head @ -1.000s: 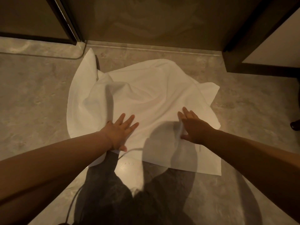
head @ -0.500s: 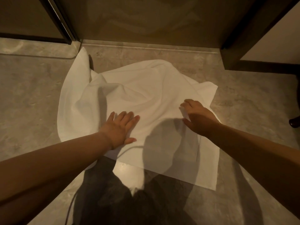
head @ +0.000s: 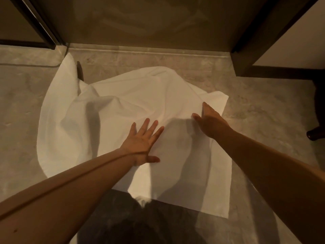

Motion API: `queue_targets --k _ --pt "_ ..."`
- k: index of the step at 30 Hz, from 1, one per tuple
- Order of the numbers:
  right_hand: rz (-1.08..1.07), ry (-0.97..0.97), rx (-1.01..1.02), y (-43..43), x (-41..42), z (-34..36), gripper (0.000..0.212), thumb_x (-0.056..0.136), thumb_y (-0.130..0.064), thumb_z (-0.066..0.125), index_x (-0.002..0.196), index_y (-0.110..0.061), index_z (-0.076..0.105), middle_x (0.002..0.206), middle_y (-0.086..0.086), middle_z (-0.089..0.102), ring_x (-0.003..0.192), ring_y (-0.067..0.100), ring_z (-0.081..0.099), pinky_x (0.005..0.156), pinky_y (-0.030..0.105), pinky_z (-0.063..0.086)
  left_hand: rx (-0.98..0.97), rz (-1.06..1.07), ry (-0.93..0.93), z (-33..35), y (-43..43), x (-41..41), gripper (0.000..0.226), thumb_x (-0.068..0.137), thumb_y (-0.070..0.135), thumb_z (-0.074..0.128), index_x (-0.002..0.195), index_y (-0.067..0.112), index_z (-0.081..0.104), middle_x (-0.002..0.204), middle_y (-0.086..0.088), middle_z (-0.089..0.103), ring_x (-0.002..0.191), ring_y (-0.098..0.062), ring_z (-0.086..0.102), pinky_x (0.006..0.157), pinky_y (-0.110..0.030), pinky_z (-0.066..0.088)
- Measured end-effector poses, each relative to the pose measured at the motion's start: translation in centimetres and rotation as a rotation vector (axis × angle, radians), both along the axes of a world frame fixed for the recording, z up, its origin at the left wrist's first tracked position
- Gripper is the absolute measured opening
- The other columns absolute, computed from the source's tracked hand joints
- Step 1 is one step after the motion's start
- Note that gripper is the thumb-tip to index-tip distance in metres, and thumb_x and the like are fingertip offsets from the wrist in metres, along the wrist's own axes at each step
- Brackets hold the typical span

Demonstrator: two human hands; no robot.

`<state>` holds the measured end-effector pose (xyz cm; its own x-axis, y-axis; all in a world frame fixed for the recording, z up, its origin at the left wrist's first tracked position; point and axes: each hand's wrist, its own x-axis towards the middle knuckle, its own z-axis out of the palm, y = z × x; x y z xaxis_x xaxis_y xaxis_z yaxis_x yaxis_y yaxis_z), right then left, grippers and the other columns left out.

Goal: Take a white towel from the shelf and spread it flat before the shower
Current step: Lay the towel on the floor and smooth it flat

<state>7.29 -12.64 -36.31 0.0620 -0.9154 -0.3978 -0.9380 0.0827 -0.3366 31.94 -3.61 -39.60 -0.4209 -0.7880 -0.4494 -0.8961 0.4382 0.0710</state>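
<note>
White towel (head: 123,106) down on the grey floor (head: 263,106), near the far edge of the floor, just before the low stone sill (head: 158,52) under the glass shower door (head: 140,23). Not yet flat: near right part smooth against the floor, with a straight near border and a clean near right corner; middle raised in a soft hump with several folds; left part bulging outward in a wide curve; far left corner standing up in a point, close to the sill. Just behind that raised corner, a small dark upright object (head: 80,71), partly hidden by the cloth, too unclear to name.

Left hand (head: 140,141) pressed palm-down on the smooth part of the towel, just on the near side of the folds; fingers straight and spread wide, thumb out to the side, nothing pinched. Right hand (head: 211,120) also on the towel, toward its right border, beside the hump; fingers straight and held together, pointing to the far edge of the floor, thumb stretched apart toward the left hand; no cloth visibly gripped. Hands apart from each other, both forearms bare.

Dark door frame (head: 246,37) at the far right corner of the floor. Dark rounded foot of some furniture (head: 314,135) at the right edge of the floor, well apart from the towel. Person's shadow (head: 137,222) across the near edge of the floor and over the near border of the towel.
</note>
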Motion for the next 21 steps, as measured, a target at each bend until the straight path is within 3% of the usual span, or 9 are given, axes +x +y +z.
queue_targets --k 3,8,14,16,19,21 --pt "-0.086 -0.03 -0.003 -0.9 -0.6 -0.7 0.063 0.097 -0.05 0.033 0.134 0.002 0.036 0.136 0.023 0.046 0.125 0.036 0.044 0.102 0.044 0.035 -0.014 -0.026 -0.022 -0.9 0.0 0.0 0.106 0.077 0.077 0.038 0.138 0.026 -0.032 0.153 -0.009 -0.031 0.14 -0.034 -0.026 0.111 -0.06 -0.001" --pt "-0.133 -0.02 0.001 -2.5 -1.9 -1.6 0.066 0.099 -0.049 0.024 0.142 0.0 0.029 0.15 0.02 0.028 0.138 0.032 0.027 0.111 0.047 0.025 -0.049 -0.034 -0.001 -1.5 0.3 0.2 0.11 0.074 0.08 0.038 0.139 0.027 -0.033 0.148 -0.011 -0.035 0.133 -0.035 -0.034 0.11 -0.064 -0.001" --pt "-0.154 0.012 0.033 -4.4 -3.6 -2.3 0.069 0.096 -0.053 0.025 0.141 -0.001 0.026 0.149 0.021 0.026 0.135 0.038 0.026 0.109 0.054 0.026 -0.066 -0.047 -0.002 -2.2 0.9 0.1 0.112 0.069 0.084 0.036 0.129 0.034 -0.044 0.145 -0.012 -0.04 0.128 -0.038 -0.042 0.107 -0.066 -0.004" --pt "-0.161 0.046 0.067 -5.0 -4.0 -2.3 0.067 0.097 -0.053 0.022 0.145 -0.006 0.025 0.155 0.016 0.018 0.141 0.035 0.018 0.113 0.053 0.021 -0.06 -0.055 0.002 -2.3 1.1 0.0 0.112 0.068 0.084 0.037 0.129 0.036 -0.044 0.144 -0.012 -0.041 0.127 -0.038 -0.043 0.106 -0.067 -0.006" --pt "-0.153 0.13 0.073 -4.9 -4.2 -2.3 0.061 0.099 -0.045 0.032 0.148 -0.011 0.019 0.159 0.011 0.004 0.145 0.031 0.005 0.115 0.05 0.015 -0.051 -0.056 0.015 -2.2 1.2 0.1 0.113 0.067 0.083 0.04 0.129 0.039 -0.042 0.143 -0.011 -0.043 0.127 -0.038 -0.044 0.105 -0.066 -0.008" --pt "-0.166 0.13 -0.042 -3.5 -3.4 -2.0 0.06 0.098 -0.034 0.041 0.149 -0.011 0.018 0.159 0.011 0.005 0.145 0.03 0.005 0.115 0.048 0.015 -0.053 -0.063 0.008 -2.2 1.3 0.1 0.112 0.067 0.083 0.04 0.129 0.039 -0.043 0.142 -0.011 -0.045 0.127 -0.038 -0.044 0.105 -0.067 -0.008"
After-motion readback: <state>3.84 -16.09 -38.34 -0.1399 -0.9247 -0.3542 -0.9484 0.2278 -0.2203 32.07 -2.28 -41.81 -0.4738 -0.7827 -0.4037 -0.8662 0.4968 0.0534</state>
